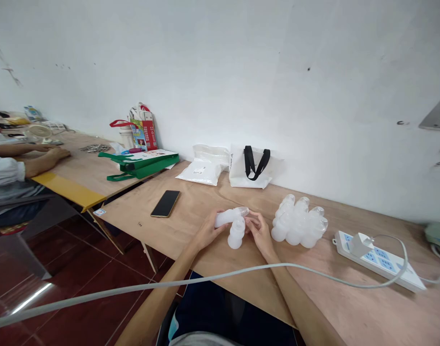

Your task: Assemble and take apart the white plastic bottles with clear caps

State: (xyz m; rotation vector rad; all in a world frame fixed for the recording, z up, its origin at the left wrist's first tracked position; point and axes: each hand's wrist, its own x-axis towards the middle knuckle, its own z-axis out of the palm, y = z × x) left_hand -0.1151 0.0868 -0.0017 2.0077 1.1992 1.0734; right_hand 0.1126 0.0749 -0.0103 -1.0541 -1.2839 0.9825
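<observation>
Left grip (208, 231) wrapping around one translucent plastic bottle (229, 217), bottle lying sideways; right grip (260, 235) pinching its capped end. Second bottle (236, 234) standing upright between grips. Bottle cluster (299, 223) sitting right on bench (194, 218), roughly seven, overlapping, exact count hard making out.

Milky, translucent white marks the plastic bottles (298, 230) right of centre, on a tan plywood surface (205, 202) with faint brown grain. Lower left, the floor tiles (79, 327) are deep oxblood red, crossed by pale grout lines. At right, the power strip (376, 259) is white with blue squares. Upper centre, a white tote bag (241, 175) has black handles (249, 163) — the phone (165, 203) is black, edged in gold.
</observation>
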